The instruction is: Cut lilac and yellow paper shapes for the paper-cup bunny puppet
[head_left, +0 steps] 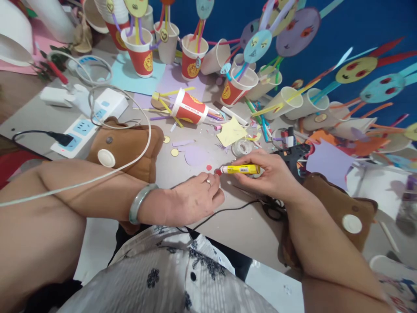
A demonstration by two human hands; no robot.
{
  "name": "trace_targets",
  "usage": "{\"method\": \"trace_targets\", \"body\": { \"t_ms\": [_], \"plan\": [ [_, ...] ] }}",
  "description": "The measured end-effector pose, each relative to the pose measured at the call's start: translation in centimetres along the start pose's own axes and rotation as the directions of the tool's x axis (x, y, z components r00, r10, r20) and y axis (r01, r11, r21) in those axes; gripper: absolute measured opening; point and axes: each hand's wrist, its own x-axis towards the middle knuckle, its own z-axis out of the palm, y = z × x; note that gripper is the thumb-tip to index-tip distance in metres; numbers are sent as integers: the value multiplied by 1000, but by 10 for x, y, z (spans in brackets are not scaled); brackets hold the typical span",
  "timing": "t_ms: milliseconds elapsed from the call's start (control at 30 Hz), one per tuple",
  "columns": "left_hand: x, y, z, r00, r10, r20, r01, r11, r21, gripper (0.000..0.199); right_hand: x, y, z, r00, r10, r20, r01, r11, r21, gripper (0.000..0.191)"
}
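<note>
My right hand [265, 171] grips a yellow marker-shaped tube [243, 169] with a white end and a barcode, holding it nearly level. Its tip meets a small red paper dot [218, 172]. My left hand [197, 195], with a ring and a pale bangle, rests on the table with fingers bent together, the fingertips at that dot. Part of their hold is hidden. Another red dot [209, 168] lies just beyond the fingers. Farther back are a lilac paper circle [193, 155], a small yellow disc [174, 152] and a roll of clear tape [241, 148].
Brown cushions [125, 145] sit under both forearms. A white cable loops over my left arm from near the power strip [83, 128]. A red paper cup [190, 107] lies on its side, with decorated cups behind. A black glue gun [293, 156] lies beyond my right hand.
</note>
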Motion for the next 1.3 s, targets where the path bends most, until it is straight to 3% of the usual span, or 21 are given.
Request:
{"method": "trace_targets", "body": {
  "t_ms": [333, 600, 800, 1000, 1300],
  "plan": [
    [-2, -2, -2, 997, 43, 63, -42, 999, -18, 36, 2, 5, 7, 997, -72, 35, 73, 997, -19, 6],
    [1, -3, -10, 973, 36, 227, -9, 993, -119, 40, 3, 5, 11, 986, -138, 93, 142, 989, -32, 5],
    [3, -6, -17, 962, 38, 270, 21, 977, -213, 41, 2, 0, 11, 965, -203, 163, 230, 958, -169, 12],
    [7, -6, -20, 937, -1, 350, 87, 969, -231, 43, 2, -2, 16, 963, -224, 147, 256, 930, -263, 17],
    [2, -4, -11, 974, 25, 225, 13, 986, -167, 39, 3, 3, 19, 982, -173, 78, 185, 966, -183, 13]
  ]
}}
